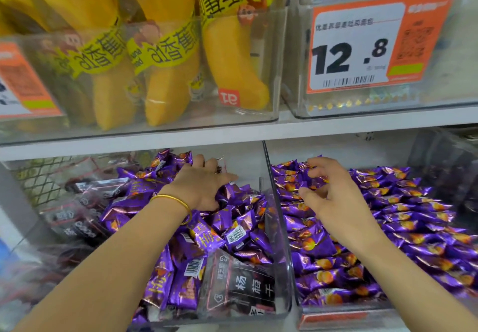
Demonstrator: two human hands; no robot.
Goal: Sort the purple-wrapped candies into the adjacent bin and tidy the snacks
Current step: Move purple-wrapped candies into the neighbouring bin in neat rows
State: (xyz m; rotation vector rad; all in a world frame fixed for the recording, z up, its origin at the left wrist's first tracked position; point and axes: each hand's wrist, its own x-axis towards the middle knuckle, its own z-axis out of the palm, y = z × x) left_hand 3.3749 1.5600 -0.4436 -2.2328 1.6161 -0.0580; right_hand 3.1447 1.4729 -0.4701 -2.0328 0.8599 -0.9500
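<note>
The purple candies (232, 230) look feather-light and soft, small pillows in shiny, slippery foil that crackles and slides. Pinch one across its plump middle or by a crimped end, or scoop several at once, since a loose grip will let them skate away. Each wrapper is bright violet with an orange fruit picture, and some show a white barcode. The left hand (201, 184) lies palm down on the jumbled heap in the left bin (207, 316), candies under and all round it. Its fingertips are buried, so I cannot tell whether it grips anything. A few dark packets (245, 287) sit nearer the person than that hand. The right hand (336, 197) hovers over the right bin (349, 308), fingers and thumb curled round a candy, with tidy rows beneath and beyond it.
</note>
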